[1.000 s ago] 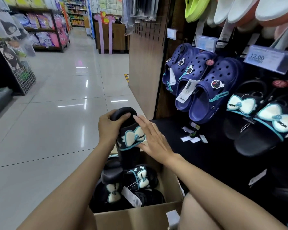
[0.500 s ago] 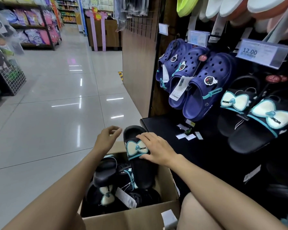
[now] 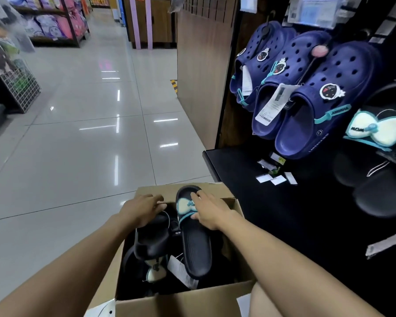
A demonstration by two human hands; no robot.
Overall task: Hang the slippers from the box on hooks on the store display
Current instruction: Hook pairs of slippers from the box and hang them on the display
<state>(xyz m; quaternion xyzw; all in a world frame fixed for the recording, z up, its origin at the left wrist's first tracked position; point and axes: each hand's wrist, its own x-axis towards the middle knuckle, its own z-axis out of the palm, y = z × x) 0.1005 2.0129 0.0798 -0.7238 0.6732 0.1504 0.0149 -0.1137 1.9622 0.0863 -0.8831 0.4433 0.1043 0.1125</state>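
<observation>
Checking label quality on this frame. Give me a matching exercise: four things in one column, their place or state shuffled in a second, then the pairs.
Things:
1. right hand
2. left hand
3. navy clogs
4. loose paper tags

Places or states:
A. lying on the black display base
B. hanging on the display
C. fingers curled round the bow strap of a black slipper
D. on another black slipper in the cardboard box

Pairs: 1-C, 2-D, 3-B, 4-A
</observation>
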